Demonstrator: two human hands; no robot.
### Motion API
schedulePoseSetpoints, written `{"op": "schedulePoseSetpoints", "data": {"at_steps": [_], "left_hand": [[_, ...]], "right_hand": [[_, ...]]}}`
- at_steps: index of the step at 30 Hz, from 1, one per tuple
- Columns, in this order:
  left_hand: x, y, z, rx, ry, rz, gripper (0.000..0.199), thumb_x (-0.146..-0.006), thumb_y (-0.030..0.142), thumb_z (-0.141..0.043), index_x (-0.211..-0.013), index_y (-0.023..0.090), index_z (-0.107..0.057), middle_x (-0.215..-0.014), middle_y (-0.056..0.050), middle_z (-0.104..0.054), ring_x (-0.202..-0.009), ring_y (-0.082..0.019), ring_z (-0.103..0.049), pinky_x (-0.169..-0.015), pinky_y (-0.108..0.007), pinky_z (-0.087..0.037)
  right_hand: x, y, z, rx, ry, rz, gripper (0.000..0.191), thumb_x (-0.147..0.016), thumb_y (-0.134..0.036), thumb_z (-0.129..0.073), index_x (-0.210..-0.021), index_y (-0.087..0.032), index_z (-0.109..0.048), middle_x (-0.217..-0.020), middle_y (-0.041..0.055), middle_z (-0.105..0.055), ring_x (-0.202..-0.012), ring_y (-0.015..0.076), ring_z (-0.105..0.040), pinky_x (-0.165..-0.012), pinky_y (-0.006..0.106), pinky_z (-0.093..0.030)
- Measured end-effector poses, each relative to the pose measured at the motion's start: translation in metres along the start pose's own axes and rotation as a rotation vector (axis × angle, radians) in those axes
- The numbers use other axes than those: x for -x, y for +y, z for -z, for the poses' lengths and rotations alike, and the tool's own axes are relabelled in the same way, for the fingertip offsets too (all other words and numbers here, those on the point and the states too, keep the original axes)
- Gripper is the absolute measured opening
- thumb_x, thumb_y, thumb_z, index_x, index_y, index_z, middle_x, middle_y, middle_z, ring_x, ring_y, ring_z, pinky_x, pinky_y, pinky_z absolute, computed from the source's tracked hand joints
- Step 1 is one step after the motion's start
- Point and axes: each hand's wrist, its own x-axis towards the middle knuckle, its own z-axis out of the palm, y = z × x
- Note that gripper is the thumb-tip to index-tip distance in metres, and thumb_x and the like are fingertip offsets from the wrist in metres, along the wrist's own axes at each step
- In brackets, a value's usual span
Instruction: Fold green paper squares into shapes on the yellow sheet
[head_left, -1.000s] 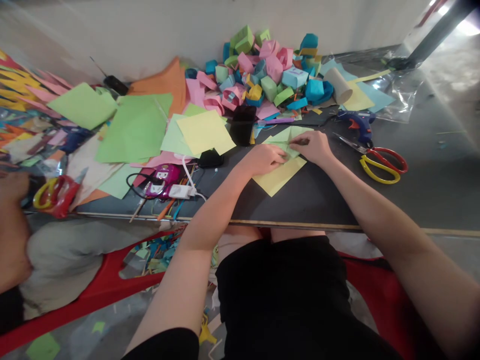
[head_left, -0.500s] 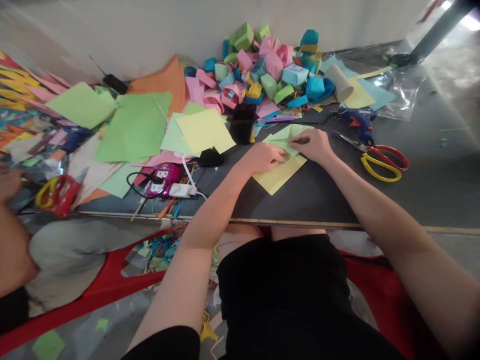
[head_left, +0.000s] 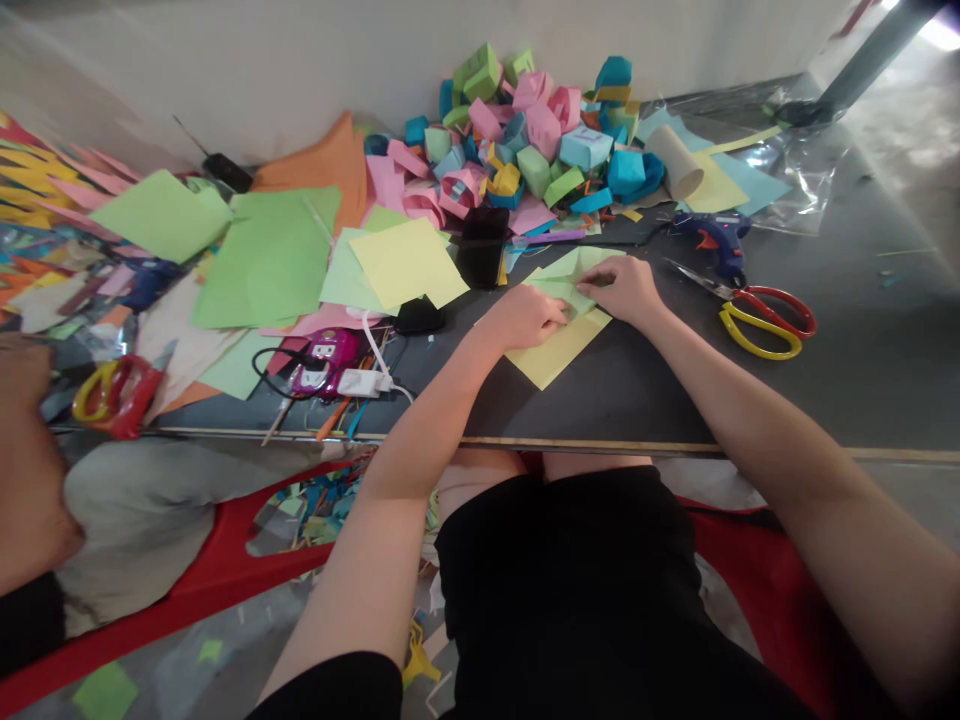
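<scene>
A creased light green paper point(head_left: 576, 268) lies over a yellow sheet point(head_left: 551, 358) on the dark table in front of me. My left hand point(head_left: 529, 314) rests on the lower left of the green paper, its fingers curled and pressing on it. On the paper's right side, my right hand point(head_left: 624, 287) pinches a fold of the green paper between thumb and fingers. Part of both sheets is hidden under my hands.
Red and yellow scissors point(head_left: 765, 317) and a blue glue gun point(head_left: 716, 240) lie to the right. Behind are a phone point(head_left: 484, 245) and piled paper pieces point(head_left: 544, 130). A pink power strip point(head_left: 330, 358) and coloured sheets point(head_left: 266, 255) lie left, near another person's arm point(head_left: 26, 450).
My hands have hardly moved on the papers. At the far left, the other person's hand has shifted slightly, and the view has moved a little.
</scene>
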Motion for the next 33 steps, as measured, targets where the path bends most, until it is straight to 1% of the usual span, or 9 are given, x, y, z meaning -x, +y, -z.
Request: {"op": "schedulePoseSetpoints", "data": {"at_steps": [4, 8, 12, 15, 21, 24, 27, 31, 33], "left_hand": [[0.000, 0.002, 0.003, -0.006, -0.029, 0.002, 0.043, -0.089, 0.012, -0.049, -0.107, 0.025, -0.085, -0.122, -0.001, -0.080, -0.094, -0.024, -0.078, -0.079, -0.037, -0.058], [0.001, 0.000, -0.001, 0.039, 0.014, 0.019, 0.045, -0.090, 0.014, -0.049, -0.117, 0.027, -0.082, -0.120, -0.002, -0.081, -0.095, -0.023, -0.078, -0.084, -0.037, -0.059], [0.001, -0.003, -0.007, 0.032, 0.049, 0.020, 0.046, -0.092, 0.016, -0.050, -0.127, 0.026, -0.078, -0.127, -0.004, -0.078, -0.103, -0.024, -0.078, -0.087, -0.037, -0.059], [0.000, -0.003, -0.012, 0.007, 0.043, 0.014, 0.043, -0.093, 0.016, -0.050, -0.125, 0.026, -0.078, -0.129, -0.005, -0.078, -0.104, -0.023, -0.077, -0.089, -0.035, -0.059], [-0.003, -0.002, -0.020, 0.017, 0.024, 0.007, 0.035, -0.096, 0.020, -0.050, -0.116, 0.020, -0.079, -0.107, -0.008, -0.082, -0.099, -0.022, -0.077, -0.093, -0.034, -0.056], [-0.004, -0.001, -0.021, -0.029, 0.015, -0.018, 0.035, -0.095, 0.021, -0.049, -0.115, 0.020, -0.078, -0.102, -0.007, -0.082, -0.100, -0.022, -0.076, -0.093, -0.034, -0.055], [-0.005, 0.001, -0.020, -0.106, -0.029, -0.017, 0.036, -0.093, 0.020, -0.049, -0.114, 0.018, -0.078, -0.103, -0.009, -0.082, -0.099, -0.023, -0.075, -0.092, -0.035, -0.054], [-0.006, 0.007, -0.013, -0.198, -0.102, 0.007, 0.037, -0.091, 0.019, -0.048, -0.114, 0.015, -0.077, -0.104, -0.011, -0.081, -0.094, -0.025, -0.075, -0.088, -0.036, -0.053], [-0.006, 0.011, -0.009, -0.229, -0.116, -0.004, 0.037, -0.092, 0.019, -0.048, -0.114, 0.014, -0.076, -0.103, -0.011, -0.081, -0.092, -0.024, -0.075, -0.085, -0.035, -0.052]], "right_hand": [[0.000, 0.000, 0.000, 0.004, -0.003, -0.007, 0.018, -0.080, -0.037, -0.074, -0.089, -0.023, -0.082, -0.098, 0.0098, -0.081, -0.090, 0.0303, -0.073, -0.088, 0.047, -0.057], [0.000, 0.000, -0.001, 0.004, -0.006, 0.000, 0.018, -0.081, -0.036, -0.074, -0.091, -0.023, -0.082, -0.097, 0.0102, -0.080, -0.092, 0.0303, -0.072, -0.087, 0.046, -0.057], [0.000, 0.001, -0.002, 0.004, -0.005, 0.012, 0.018, -0.082, -0.038, -0.073, -0.090, -0.024, -0.082, -0.096, 0.0083, -0.081, -0.092, 0.0307, -0.072, -0.087, 0.047, -0.057], [-0.001, 0.002, -0.002, 0.004, -0.002, 0.010, 0.018, -0.081, -0.038, -0.074, -0.089, -0.024, -0.083, -0.096, 0.0092, -0.081, -0.090, 0.0310, -0.073, -0.088, 0.049, -0.057], [-0.001, 0.001, 0.000, 0.013, -0.021, 0.010, 0.019, -0.082, -0.039, -0.074, -0.090, -0.025, -0.083, -0.097, 0.0090, -0.080, -0.092, 0.0309, -0.072, -0.088, 0.048, -0.057], [0.001, -0.001, 0.001, 0.027, -0.036, -0.003, 0.018, -0.083, -0.037, -0.073, -0.091, -0.024, -0.083, -0.099, 0.0100, -0.080, -0.094, 0.0313, -0.072, -0.091, 0.049, -0.056], [0.000, -0.001, 0.000, 0.027, -0.029, -0.009, 0.018, -0.083, -0.037, -0.074, -0.091, -0.024, -0.083, -0.099, 0.0104, -0.080, -0.093, 0.0312, -0.072, -0.090, 0.048, -0.056], [-0.004, 0.002, -0.001, 0.013, -0.030, -0.010, 0.020, -0.083, -0.039, -0.075, -0.091, -0.023, -0.083, -0.097, 0.0096, -0.079, -0.090, 0.0299, -0.072, -0.088, 0.048, -0.056], [-0.002, 0.002, -0.002, 0.032, -0.042, -0.010, 0.022, -0.085, -0.040, -0.073, -0.093, -0.022, -0.082, -0.098, 0.0103, -0.079, -0.092, 0.0305, -0.072, -0.091, 0.049, -0.055]]}}
